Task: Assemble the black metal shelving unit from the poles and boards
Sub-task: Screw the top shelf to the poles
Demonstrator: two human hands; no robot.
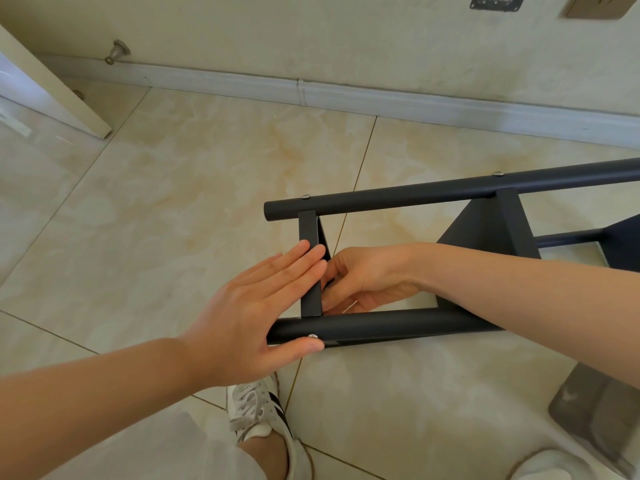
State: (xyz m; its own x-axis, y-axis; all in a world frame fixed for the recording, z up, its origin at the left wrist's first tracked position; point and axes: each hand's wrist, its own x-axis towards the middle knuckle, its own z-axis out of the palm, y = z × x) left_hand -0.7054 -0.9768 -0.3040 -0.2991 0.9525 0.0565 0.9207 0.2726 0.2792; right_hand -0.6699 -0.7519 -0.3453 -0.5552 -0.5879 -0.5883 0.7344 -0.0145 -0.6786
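Both at the end board [308,237]: my left grip [242,317] flat, fingers straight against it; my right grip [367,278] curled behind it, contents cannot be told.

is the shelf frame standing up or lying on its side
On its side: both poles run along the floor, boards on edge between them.

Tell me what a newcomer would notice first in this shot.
Two hands meet at centre on a black shelving frame lying sideways on the tiled floor. The left hand presses flat against its end board; the right hand curls behind that board, its grasp hidden.
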